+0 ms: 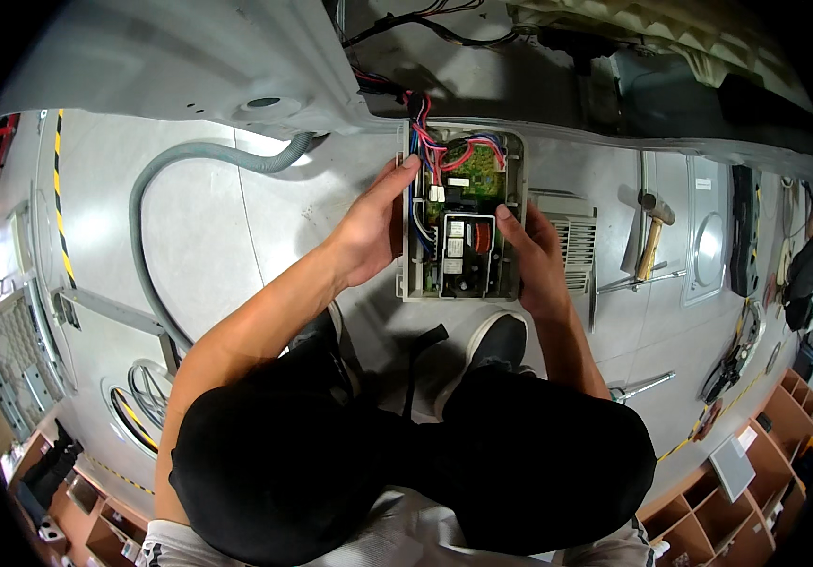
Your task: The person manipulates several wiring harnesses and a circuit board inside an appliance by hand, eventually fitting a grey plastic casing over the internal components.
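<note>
Between my two hands is an uncovered control box (416, 283), a pale plastic housing with a green circuit board (477, 170) inside. My left hand (366, 230) grips its left wall, the thumb lying on the upper left edge. Around the right wall, my right hand (541, 255) has its fingers behind and its thumb over the edge beside the board. Red, blue and white wires (425, 142) run from the top of the box up to the machine's grey metal cabinet (236, 66). A black-framed module with a red coil (482, 236) fills the lower half of the box.
A grey corrugated hose (142, 227) curves over the floor at left. Right of the box lie a slatted plastic cover (577, 250), a wooden-handled hammer (650, 241), metal rods and a grey panel (709, 227). Wooden shelving (718, 510) stands at lower right.
</note>
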Available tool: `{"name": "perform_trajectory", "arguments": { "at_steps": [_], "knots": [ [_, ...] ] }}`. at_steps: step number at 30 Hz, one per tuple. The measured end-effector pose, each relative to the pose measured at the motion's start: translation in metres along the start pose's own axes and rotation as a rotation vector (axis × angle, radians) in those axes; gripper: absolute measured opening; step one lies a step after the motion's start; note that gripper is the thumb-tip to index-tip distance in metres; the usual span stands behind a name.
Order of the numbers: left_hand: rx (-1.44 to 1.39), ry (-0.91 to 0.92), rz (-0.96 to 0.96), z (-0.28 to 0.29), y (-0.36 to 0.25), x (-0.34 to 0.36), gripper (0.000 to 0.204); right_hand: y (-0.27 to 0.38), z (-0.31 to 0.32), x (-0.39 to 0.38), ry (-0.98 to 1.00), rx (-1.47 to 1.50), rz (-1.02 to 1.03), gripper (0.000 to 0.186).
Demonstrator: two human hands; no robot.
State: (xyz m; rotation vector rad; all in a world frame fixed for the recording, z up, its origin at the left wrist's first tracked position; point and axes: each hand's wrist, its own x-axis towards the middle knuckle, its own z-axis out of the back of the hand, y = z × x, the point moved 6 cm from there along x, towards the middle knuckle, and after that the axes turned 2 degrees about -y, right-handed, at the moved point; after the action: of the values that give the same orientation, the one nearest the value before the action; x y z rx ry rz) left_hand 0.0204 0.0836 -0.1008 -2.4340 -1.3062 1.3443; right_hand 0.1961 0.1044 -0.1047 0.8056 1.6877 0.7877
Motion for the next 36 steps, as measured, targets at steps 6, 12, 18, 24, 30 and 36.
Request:
{"name": "perform_trajectory", "arguments": {
  "at_steps": [6, 12, 18, 24, 30, 36],
  "knots": [
    [0.023, -0.151, -0.050, 0.014, 0.004, 0.007, 0.047, 0.012, 0.011, -0.005, 0.093, -0.289, -0.005, 0.043],
    [-0.005, -0.068, -0.073, 0.005, 0.000, 0.001, 0.037, 0.006, 0.163, 0.000, -0.396, -0.547, 0.194, 0.057],
    [0.016, -0.062, -0.002, 0.000, 0.001, 0.004, 0.038, -0.024, 0.194, -0.021, -0.429, -0.922, 0.128, 0.080],
    [0.032, -0.045, 0.039, -0.003, 0.001, -0.003, 0.051, -0.023, 0.119, -0.026, -0.393, -1.593, 0.203, 0.115],
    [-0.024, 0.042, 0.047, 0.000, 0.008, 0.011, 0.047, -0.025, 0.121, -0.027, -0.449, -1.552, 0.412, 0.098],
    [-0.027, 0.021, 0.019, 0.009, 0.010, 0.009, 0.046, 0.023, 0.114, -0.039, -0.306, -0.932, 0.356, 0.080]
  ]
}}
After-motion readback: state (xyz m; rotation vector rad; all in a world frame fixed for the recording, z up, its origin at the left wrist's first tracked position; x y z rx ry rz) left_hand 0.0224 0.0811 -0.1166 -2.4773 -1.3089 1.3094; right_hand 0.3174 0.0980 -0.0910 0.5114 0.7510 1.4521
